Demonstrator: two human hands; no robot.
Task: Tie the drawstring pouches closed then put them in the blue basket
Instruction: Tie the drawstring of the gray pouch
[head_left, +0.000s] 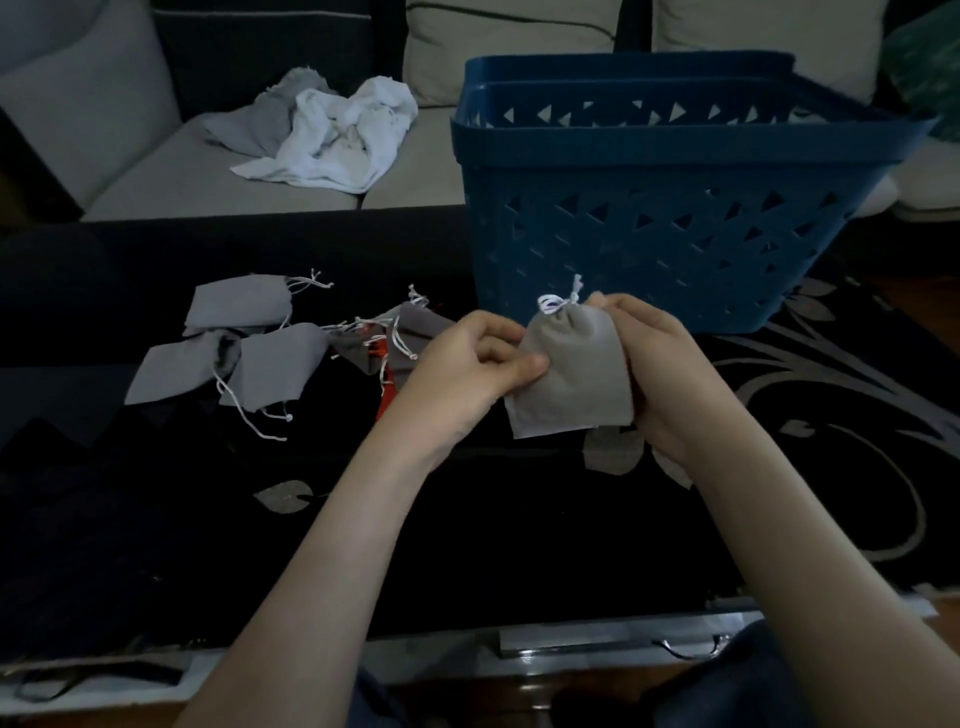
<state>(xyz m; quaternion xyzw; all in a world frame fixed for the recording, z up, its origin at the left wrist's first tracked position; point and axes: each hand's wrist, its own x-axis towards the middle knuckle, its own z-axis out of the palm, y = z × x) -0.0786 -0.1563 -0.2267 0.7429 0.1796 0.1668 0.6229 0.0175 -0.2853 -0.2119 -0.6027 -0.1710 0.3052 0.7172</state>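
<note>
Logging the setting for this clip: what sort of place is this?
Probably a home living room: a light sofa with cushions behind, a dark floral rug, and a low dark table with grey pouches on it.

Your left hand (470, 364) and right hand (657, 374) bare, your forearms bare too, dark clothing (727, 686) across your lap below.

Matt grey woven cloth for the pouch (571, 369) and the loose pouches (275, 364), with thin white twisted cord (558, 301) as drawstring. Smooth blue plastic with faint sheen for the basket (675, 140), pierced by triangle holes. Soft matt fabric on the sofa (156, 171), crumpled white cloth (337, 135) upon it.
</note>
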